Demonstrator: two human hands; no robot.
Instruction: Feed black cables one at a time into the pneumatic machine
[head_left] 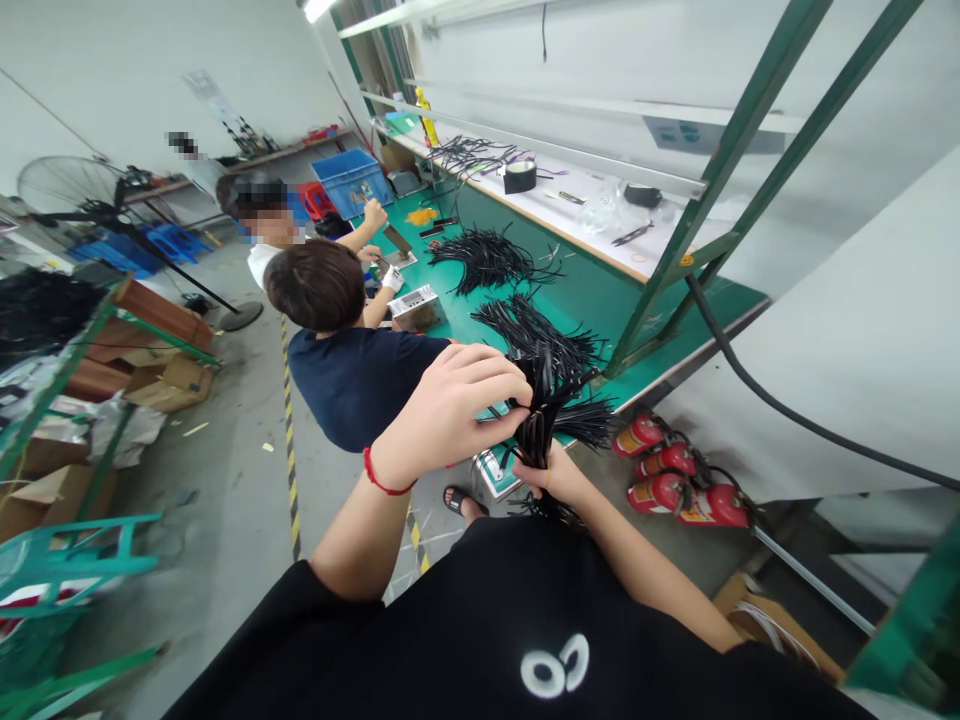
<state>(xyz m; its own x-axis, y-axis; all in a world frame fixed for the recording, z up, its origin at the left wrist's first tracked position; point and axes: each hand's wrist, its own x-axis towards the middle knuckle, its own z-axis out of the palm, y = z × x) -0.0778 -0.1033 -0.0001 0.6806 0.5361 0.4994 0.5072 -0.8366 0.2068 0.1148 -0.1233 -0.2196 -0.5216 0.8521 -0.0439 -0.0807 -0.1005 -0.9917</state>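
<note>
A bundle of black cables (pixel 535 436) is held between my two hands, in front of my chest. My left hand (pixel 469 395), with a red cord on its wrist, reaches over from the left and pinches strands near the top of the bundle. Lower down, my right hand (pixel 556 476) is wrapped round the same bundle, its fingers partly hidden behind the strands. Just beyond, more piles of black cables (pixel 536 332) lie on the green worktable (pixel 577 290). A further pile of cables (pixel 484 258) lies farther back.
A co-worker in a dark shirt (pixel 360 385) sits close on the left, near a metal box (pixel 416 308). Another person (pixel 262 250) works beyond. A green frame post (pixel 660 260) rises at the right, with fire extinguishers (pixel 660 492) below. A shelf (pixel 555 215) carries tape and tools.
</note>
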